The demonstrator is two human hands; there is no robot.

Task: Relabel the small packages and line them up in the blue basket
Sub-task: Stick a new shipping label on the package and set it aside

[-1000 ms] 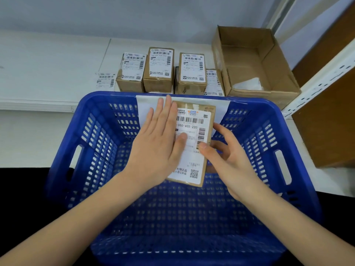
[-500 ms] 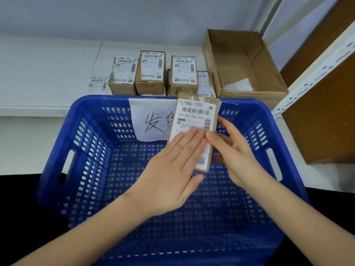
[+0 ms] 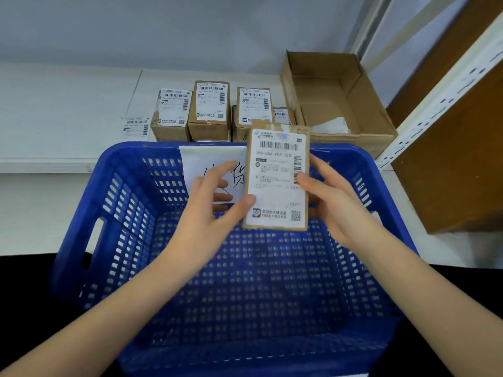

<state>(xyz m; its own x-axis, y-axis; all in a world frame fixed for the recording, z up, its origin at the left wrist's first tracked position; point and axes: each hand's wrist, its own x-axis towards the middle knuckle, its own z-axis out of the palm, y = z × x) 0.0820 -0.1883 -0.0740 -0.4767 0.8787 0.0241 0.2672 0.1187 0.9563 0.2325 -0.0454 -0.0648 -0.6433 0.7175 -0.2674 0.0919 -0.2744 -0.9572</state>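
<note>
Blue basket point(image 3: 114, 240) nearest, nothing lying in it. Above its far side, left hand point(image 3: 206, 213) and right hand point(image 3: 334, 202) hold a labelled package point(image 3: 276, 180) upright, thumbs on the label, each grip pinching a side edge. Risk: light edge pinch may slip on lowering, package landing crooked. Four more packages point(image 3: 209, 110) at the desk's far edge.

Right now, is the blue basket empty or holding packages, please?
Empty: the blue basket shows only bare mesh floor; both hands hold the package above it.

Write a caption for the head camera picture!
Two hands hold a labelled package above the blue basket.
</note>
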